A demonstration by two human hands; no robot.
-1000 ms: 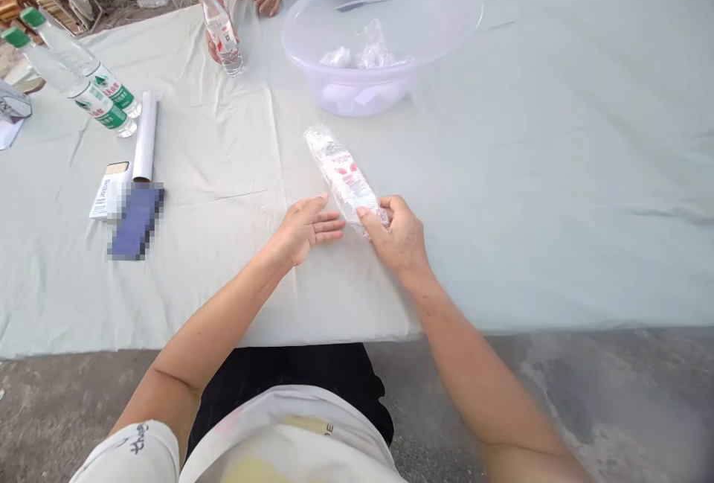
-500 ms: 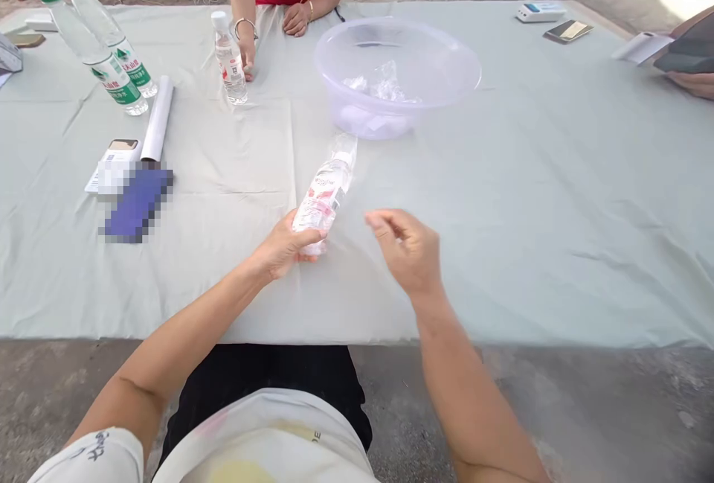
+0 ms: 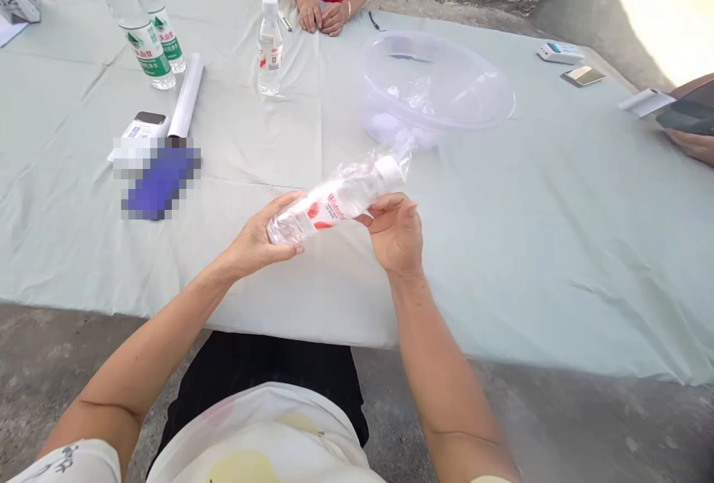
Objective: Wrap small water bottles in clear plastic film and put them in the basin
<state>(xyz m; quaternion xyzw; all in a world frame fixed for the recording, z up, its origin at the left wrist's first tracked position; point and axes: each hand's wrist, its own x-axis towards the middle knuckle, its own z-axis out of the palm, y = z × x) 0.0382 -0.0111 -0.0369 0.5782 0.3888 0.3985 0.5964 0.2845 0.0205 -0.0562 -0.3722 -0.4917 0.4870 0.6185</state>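
Observation:
A clear water bottle (image 3: 341, 196) with a white cap and a red-and-white label is tilted over the table, its cap pointing up and right. Loose clear plastic film covers it and sticks out past the cap. My left hand (image 3: 262, 239) grips the base, thumb on the near side and fingers behind. At the upper half, my right hand (image 3: 395, 234) has its bent fingers against the lower side of the bottle and its film; some fingertips are hidden. Beyond the bottle stands a translucent purple basin (image 3: 480, 114) with crumpled clear plastic (image 3: 418, 96) inside.
A small water bottle (image 3: 270, 51) stands beyond my left hand. Two tall green-label bottles (image 3: 148, 55), a white roll (image 3: 187, 100) and a blurred blue object (image 3: 161, 184) are at left. Across the table, a person's hands (image 3: 323, 18) rest together. Phones lie near the edges.
The bottle has tipped further right, and my right hand has come in from beside it to touch it. The person opposite has drawn a hand back from the small bottle. My view has shifted.

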